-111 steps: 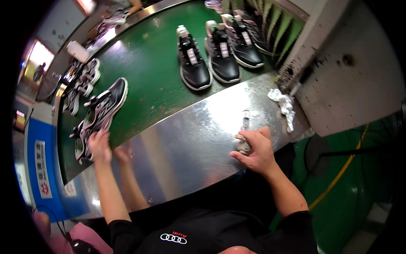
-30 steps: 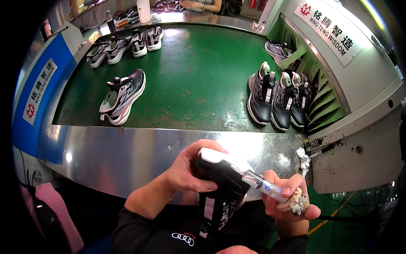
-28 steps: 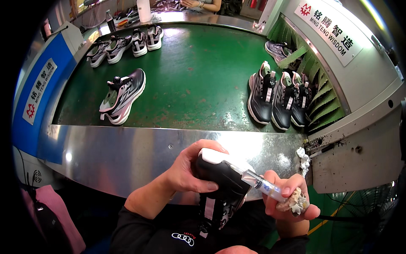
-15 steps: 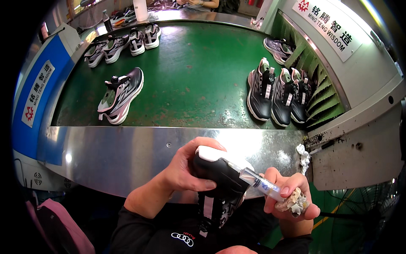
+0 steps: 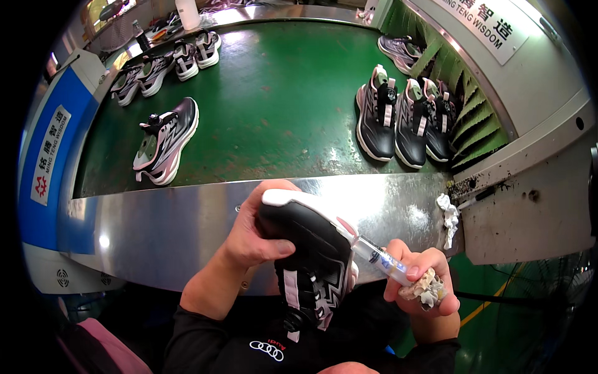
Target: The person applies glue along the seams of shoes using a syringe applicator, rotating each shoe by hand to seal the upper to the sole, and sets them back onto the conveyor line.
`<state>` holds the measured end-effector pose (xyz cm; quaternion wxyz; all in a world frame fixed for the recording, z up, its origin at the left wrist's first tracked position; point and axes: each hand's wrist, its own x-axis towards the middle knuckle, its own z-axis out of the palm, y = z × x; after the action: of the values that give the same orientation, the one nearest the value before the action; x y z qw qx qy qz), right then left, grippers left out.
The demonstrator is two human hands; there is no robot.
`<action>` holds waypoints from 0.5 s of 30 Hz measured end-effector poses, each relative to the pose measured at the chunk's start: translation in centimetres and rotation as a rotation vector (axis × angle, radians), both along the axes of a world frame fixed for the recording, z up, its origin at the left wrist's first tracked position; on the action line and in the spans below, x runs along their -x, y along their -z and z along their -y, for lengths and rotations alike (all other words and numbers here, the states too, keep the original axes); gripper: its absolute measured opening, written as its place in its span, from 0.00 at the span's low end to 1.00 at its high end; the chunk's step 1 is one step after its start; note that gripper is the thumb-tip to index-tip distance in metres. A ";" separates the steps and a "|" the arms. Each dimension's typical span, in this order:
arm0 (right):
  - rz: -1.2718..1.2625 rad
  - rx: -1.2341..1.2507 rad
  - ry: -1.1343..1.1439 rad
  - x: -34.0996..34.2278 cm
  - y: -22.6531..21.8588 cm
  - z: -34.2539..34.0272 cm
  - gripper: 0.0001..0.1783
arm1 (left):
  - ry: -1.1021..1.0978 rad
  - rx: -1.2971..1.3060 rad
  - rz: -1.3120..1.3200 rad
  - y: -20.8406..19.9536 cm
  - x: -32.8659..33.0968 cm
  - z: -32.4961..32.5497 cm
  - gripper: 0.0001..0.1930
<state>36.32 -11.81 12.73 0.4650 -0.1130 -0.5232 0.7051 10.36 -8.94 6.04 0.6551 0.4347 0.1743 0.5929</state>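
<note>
A black sneaker (image 5: 305, 240) with a white sole is held toe-up in front of me by my left hand (image 5: 256, 230), the thumb pressed on the upper and the fingers behind it. My right hand (image 5: 427, 274) grips a clear plastic syringe (image 5: 383, 260). The syringe's tip meets the seam between sole and upper on the shoe's right side; the exact contact point is too small to make out. A crumpled, stained wad of tissue (image 5: 426, 290) is also in my right hand, bunched at the syringe's rear end.
A green conveyor belt (image 5: 274, 118) lies beyond the metal ledge (image 5: 156, 218). A single sneaker (image 5: 167, 142) stands on its left, more shoes behind it. Several sneakers (image 5: 377, 118) stand at right near green curtain strips (image 5: 476, 128). Crumpled white tissue (image 5: 447, 221) lies on the ledge.
The shoe has tilted and shifted slightly left and up, showing more of its right side. My right hand and the syringe have followed along it to the left. The view has also shifted slightly.
</note>
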 end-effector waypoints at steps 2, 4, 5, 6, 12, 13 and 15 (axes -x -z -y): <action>-0.017 0.019 0.010 -0.2 0.5 0.1 0.34 | 0.044 0.067 0.120 -0.5 0.0 0.0 0.37; -0.033 0.036 0.020 -0.6 1.0 0.3 0.34 | 0.037 0.099 0.124 -0.2 0.1 -0.2 0.39; -0.023 0.046 0.025 -0.7 1.3 0.6 0.35 | 0.034 0.125 0.132 0.2 0.3 -0.2 0.39; -0.012 0.056 0.029 -0.9 1.6 0.9 0.35 | 0.030 0.150 0.140 0.4 0.5 -0.3 0.40; 0.012 0.144 0.064 -1.5 3.3 1.5 0.35 | 0.084 0.211 0.109 0.7 0.9 -1.2 0.35; 0.020 0.135 0.060 -1.6 3.6 1.7 0.35 | 0.031 0.214 0.039 0.7 0.8 -1.2 0.34; 0.028 0.132 0.061 -1.8 4.2 1.9 0.36 | -0.023 0.228 -0.030 0.7 0.7 -1.2 0.35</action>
<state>38.09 -13.75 8.52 0.4702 -0.1692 -0.4784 0.7221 9.71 -7.78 5.35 0.6908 0.3641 0.2555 0.5700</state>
